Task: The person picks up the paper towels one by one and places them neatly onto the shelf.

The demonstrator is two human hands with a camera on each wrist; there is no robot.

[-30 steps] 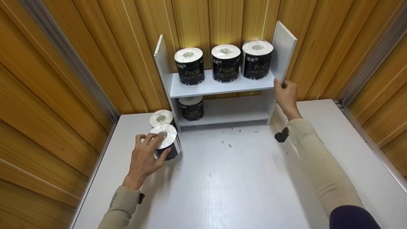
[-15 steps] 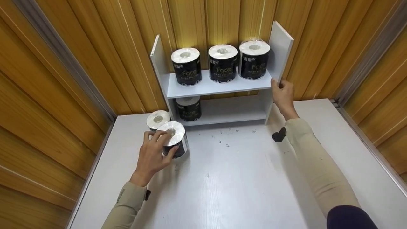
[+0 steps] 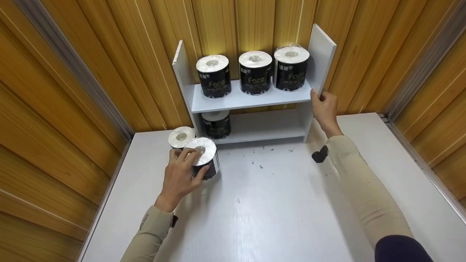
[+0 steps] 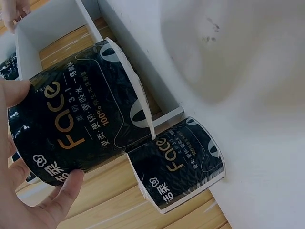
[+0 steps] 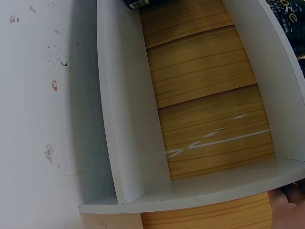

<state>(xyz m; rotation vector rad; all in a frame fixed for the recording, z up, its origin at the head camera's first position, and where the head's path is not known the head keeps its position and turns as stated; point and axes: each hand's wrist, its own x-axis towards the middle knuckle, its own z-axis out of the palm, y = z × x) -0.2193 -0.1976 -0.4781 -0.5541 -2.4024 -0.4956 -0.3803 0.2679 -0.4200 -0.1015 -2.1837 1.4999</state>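
My left hand (image 3: 180, 176) grips a toilet roll (image 4: 71, 109) in a black "Face" wrapper, fingers over its white top and thumb on its side. In the left wrist view the roll is off the table, in front of the shelf's lower left corner. Behind it a second roll (image 4: 178, 164) stands on the table beside the shelf. My right hand (image 3: 325, 111) holds the right side panel of the white shelf (image 3: 251, 105) at the height of the upper board. Three rolls (image 3: 255, 74) stand on that board. Another roll (image 3: 216, 125) stands at the left of the lower level.
The white table (image 3: 255, 211) carries small dark marks (image 3: 261, 166) in front of the shelf. Yellow wood-look panels (image 3: 145, 72) rise behind the shelf and at both sides. A metal edge (image 3: 418, 156) runs along the table's right side.
My left hand has carried the toilet roll to the right and slightly toward the shelf. The right hand keeps its hold on the side panel. The whole head view shifted a little.
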